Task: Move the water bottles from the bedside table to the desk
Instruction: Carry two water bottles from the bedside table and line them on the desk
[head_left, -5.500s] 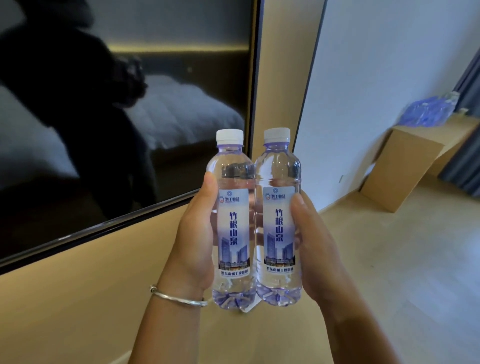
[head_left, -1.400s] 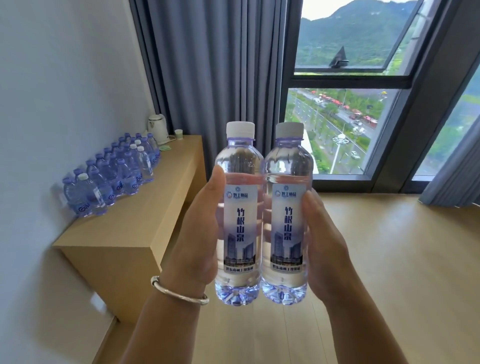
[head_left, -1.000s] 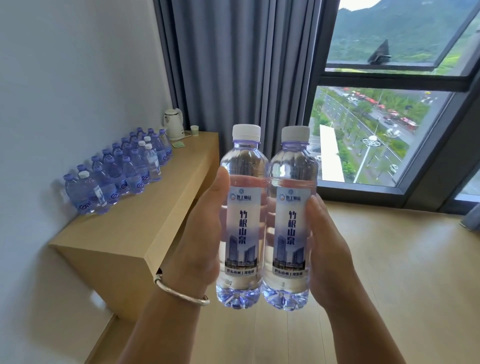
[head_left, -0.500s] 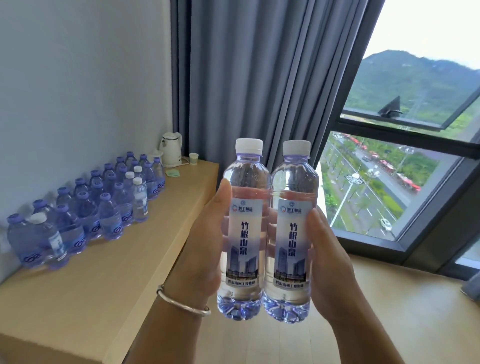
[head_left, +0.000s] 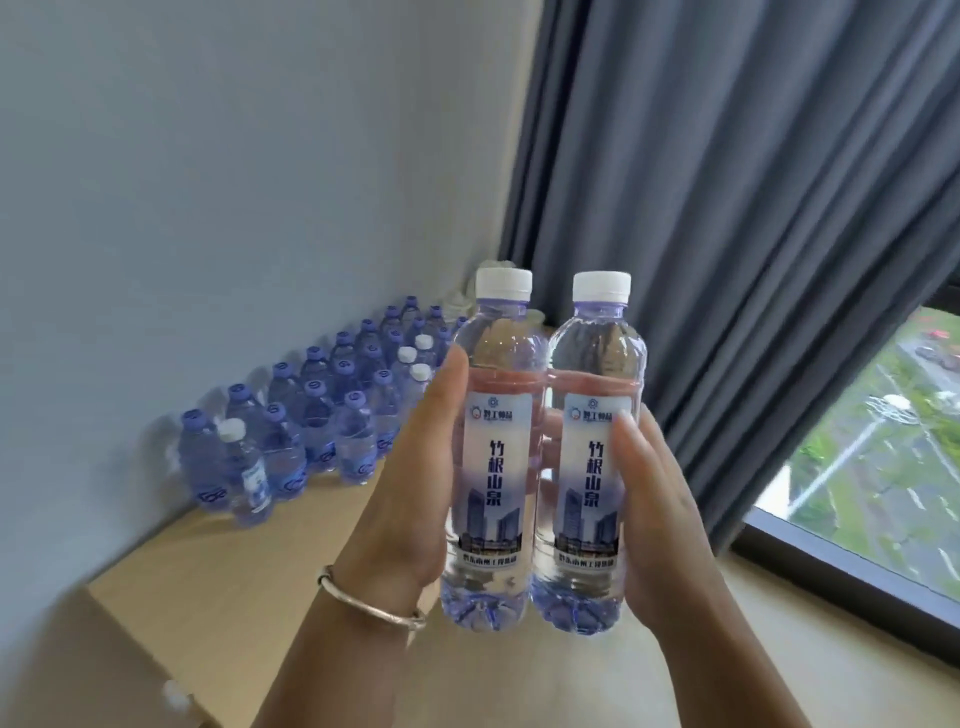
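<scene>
Two clear water bottles with white caps and pale labels stand upright side by side in front of me. My left hand (head_left: 410, 499) grips the left bottle (head_left: 493, 467), its fingers showing through the plastic behind. My right hand (head_left: 660, 514) grips the right bottle (head_left: 592, 467) the same way. The two bottles touch each other. They hang above the near right part of the light wooden desk (head_left: 249, 566), which runs along the wall at my left.
Several blue-capped and white-capped bottles (head_left: 322, 415) stand in rows on the desk against the grey-white wall. Grey curtains (head_left: 727, 208) hang behind. A dark-framed window (head_left: 872, 499) is at the right, with wooden floor (head_left: 805, 670) below it.
I have come closer to the desk and the view has swung left and tilted. The rows of bottles now appear larger. Both hands keep the same grip on the two bottles.
</scene>
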